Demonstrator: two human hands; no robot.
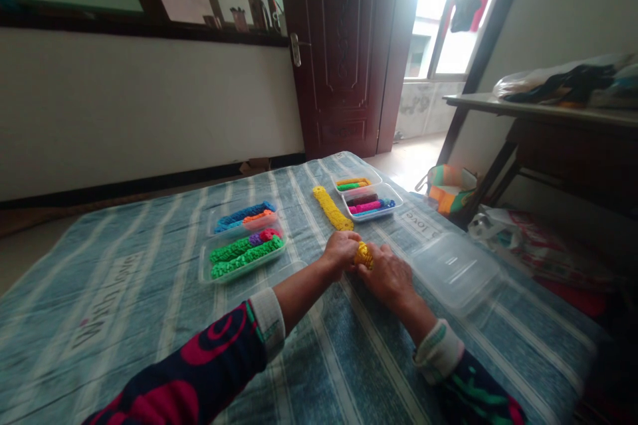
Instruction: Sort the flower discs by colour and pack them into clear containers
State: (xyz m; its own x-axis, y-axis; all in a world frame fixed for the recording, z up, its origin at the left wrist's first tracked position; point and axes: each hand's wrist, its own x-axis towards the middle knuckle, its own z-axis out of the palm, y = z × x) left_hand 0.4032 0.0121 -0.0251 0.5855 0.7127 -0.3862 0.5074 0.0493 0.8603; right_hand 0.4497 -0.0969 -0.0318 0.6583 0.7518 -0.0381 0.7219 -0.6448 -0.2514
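Between my two hands is a bunched yellow knitted-looking piece (pixel 363 255), partly hidden by the fingers. My left hand (pixel 341 252) is closed on its left side, and my right hand (pixel 389 273) grips it from the right. Just beyond them a long yellow textured strip (pixel 331 208) lies flat on the cloth. To the left stands a clear two-part container (pixel 203 267) with green, purple, red, blue and orange rolled pieces. Behind my hands at the right, another clear container (pixel 399 206) holds pink, brown, blue, orange and green pieces.
A blue-grey striped cloth (pixel 164 305) covers the surface. A translucent lid (pixel 456 272) lies right of my hands. Plastic bags (pixel 533 239) and an orange-green bag (pixel 451 187) are beyond the right edge. A side table (pixel 498 103) stands at right, a dark red door (pixel 339 46) behind.
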